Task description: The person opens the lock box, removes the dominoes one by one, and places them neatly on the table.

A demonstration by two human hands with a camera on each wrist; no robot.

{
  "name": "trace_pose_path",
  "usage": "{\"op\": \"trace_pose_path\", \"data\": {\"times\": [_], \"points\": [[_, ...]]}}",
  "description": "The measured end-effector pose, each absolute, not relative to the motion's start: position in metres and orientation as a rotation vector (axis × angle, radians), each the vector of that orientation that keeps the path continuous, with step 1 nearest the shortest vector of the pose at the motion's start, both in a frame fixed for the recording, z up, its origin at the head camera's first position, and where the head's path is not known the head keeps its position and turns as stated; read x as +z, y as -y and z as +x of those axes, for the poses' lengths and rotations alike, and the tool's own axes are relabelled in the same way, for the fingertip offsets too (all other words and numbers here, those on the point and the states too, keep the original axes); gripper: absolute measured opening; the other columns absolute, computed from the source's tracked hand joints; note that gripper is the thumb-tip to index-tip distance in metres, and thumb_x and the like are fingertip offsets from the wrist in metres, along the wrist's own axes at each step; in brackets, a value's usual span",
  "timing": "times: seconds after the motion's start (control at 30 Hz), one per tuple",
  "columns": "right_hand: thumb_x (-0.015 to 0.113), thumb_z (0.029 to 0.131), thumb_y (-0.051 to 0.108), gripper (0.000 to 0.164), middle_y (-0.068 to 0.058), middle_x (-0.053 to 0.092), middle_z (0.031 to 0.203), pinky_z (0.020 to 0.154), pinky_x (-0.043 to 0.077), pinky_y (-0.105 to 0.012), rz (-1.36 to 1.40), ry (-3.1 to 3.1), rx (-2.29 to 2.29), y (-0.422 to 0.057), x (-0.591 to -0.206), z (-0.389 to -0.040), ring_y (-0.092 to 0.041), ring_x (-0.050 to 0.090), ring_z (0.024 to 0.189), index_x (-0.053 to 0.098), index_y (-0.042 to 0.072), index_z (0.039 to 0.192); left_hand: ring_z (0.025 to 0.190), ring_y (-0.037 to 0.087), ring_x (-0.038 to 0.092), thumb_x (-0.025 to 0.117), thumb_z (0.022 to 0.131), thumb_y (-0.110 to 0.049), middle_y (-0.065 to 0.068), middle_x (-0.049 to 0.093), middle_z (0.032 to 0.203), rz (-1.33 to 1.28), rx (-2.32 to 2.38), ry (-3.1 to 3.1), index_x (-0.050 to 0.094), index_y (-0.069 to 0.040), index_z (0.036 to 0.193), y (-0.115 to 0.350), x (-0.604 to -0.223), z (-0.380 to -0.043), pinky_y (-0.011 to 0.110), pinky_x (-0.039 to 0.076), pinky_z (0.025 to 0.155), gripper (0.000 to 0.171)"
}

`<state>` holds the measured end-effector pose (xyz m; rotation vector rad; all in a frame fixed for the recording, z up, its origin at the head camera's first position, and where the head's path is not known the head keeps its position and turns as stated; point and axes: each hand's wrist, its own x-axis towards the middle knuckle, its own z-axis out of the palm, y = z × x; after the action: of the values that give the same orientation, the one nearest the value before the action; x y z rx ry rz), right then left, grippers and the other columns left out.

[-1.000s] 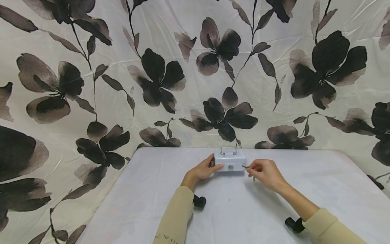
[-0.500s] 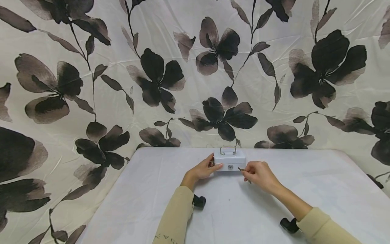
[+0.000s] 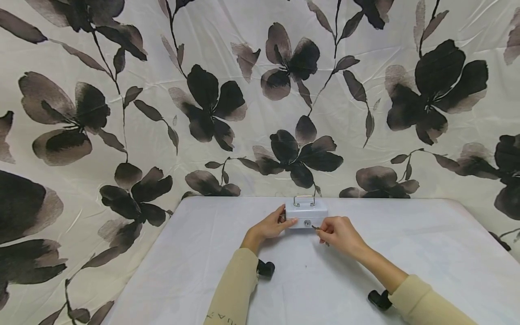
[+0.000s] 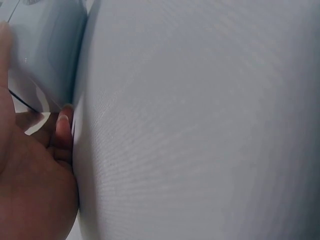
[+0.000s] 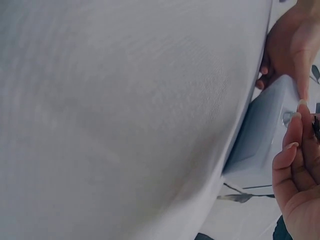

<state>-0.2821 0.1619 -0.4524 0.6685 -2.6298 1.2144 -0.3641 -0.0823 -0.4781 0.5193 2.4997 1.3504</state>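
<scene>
A small white cash box [image 3: 301, 211] with a wire handle [image 3: 304, 197] on its lid stands closed at the table's far edge. A round lock [image 3: 307, 223] sits in its front. My left hand [image 3: 269, 227] grips the box's left end, thumb across the front and fingers around the side. In the left wrist view its fingertips lie low against the box [image 4: 47, 55]. My right hand [image 3: 342, 234] pinches a small key [image 3: 315, 227], whose tip is just right of the lock. Something small hangs below that hand. In the right wrist view, fingers [image 5: 295, 172] partly cover the lock [image 5: 287, 118].
White cloth covers the table [image 3: 195, 262]. A floral fabric backdrop [image 3: 252, 108] hangs right behind its far edge. Black wrist cameras, one by the left sleeve [image 3: 266, 269] and one by the right sleeve [image 3: 380, 299], stick out over the table.
My right hand has moved left with the key, from beyond the box's right corner to beside the lock. My left hand and the box have stayed in place.
</scene>
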Motion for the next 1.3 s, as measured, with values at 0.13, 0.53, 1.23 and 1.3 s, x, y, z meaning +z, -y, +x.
{"op": "trace_pose_path", "data": {"times": [0.13,0.53,1.23,1.3], "points": [[0.072,0.090,-0.001,0.020,0.006,0.067,0.061,0.048,0.041,-0.022,0.673,2.627,1.201,-0.160,-0.453,-0.283,-0.005,0.056,0.052,0.066,0.009,0.072,0.105,0.020,0.048,0.065,0.100,-0.044,0.006,0.053,0.113,0.521,1.350,-2.492,0.028,-0.007,0.160,0.082,-0.479,-0.364,0.038,0.036,0.094,0.080],[0.073,0.089,0.000,0.021,0.006,0.066,0.061,0.047,0.042,-0.022,0.665,2.632,1.157,-0.152,-0.452,-0.285,-0.005,0.055,0.051,0.066,0.009,0.072,0.106,0.019,0.047,0.066,0.100,-0.043,0.005,0.053,0.112,0.524,1.369,-2.478,0.028,-0.007,0.160,0.082,-0.480,-0.365,0.037,0.035,0.094,0.080],[0.072,0.083,-0.002,0.017,0.007,0.065,0.060,0.048,0.042,-0.022,0.631,2.631,1.101,-0.142,-0.449,-0.289,-0.004,0.056,0.051,0.066,0.008,0.070,0.105,0.018,0.048,0.066,0.099,-0.045,0.004,0.054,0.112,0.520,1.375,-2.465,0.031,-0.010,0.159,0.084,-0.481,-0.367,0.035,0.035,0.093,0.077],[0.073,0.085,-0.002,0.018,0.006,0.066,0.060,0.048,0.042,-0.022,0.653,2.624,1.097,-0.142,-0.449,-0.288,-0.003,0.056,0.051,0.066,0.008,0.071,0.105,0.018,0.048,0.065,0.100,-0.045,0.004,0.055,0.113,0.529,1.374,-2.461,0.031,-0.010,0.159,0.085,-0.482,-0.368,0.036,0.036,0.093,0.077]]}}
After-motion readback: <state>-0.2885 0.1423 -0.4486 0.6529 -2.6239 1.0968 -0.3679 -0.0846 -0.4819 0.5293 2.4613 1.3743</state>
